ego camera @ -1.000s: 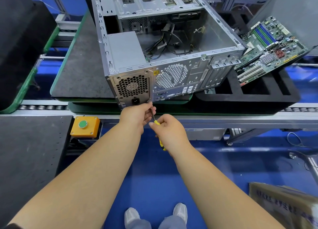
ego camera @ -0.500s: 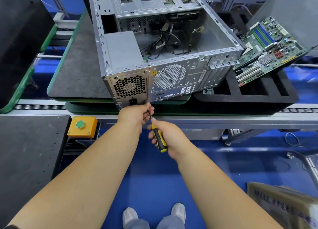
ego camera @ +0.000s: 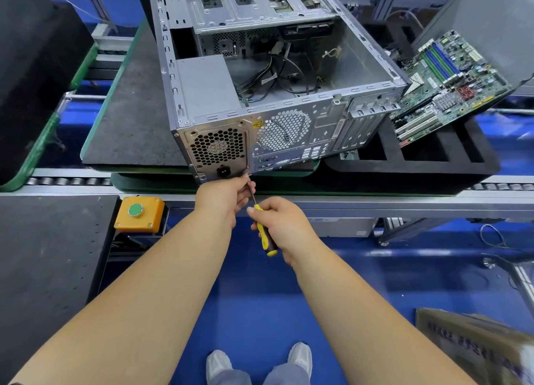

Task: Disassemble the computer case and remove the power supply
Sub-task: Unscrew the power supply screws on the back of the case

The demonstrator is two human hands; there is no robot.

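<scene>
Your right fingers (ego camera: 261, 211) wrap the screwdriver (ego camera: 264, 228); left fingers (ego camera: 245, 186) pinch its shaft. The power supply (ego camera: 213, 95), in the case's (ego camera: 289, 130) rear corner, looks heavy, rigid: grasp its flat sides.

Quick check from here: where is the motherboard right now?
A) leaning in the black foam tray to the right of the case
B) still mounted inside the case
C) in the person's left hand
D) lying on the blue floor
A: the motherboard stands tilted in the black foam tray beside the case, whose open interior holds only loose cables.
</scene>
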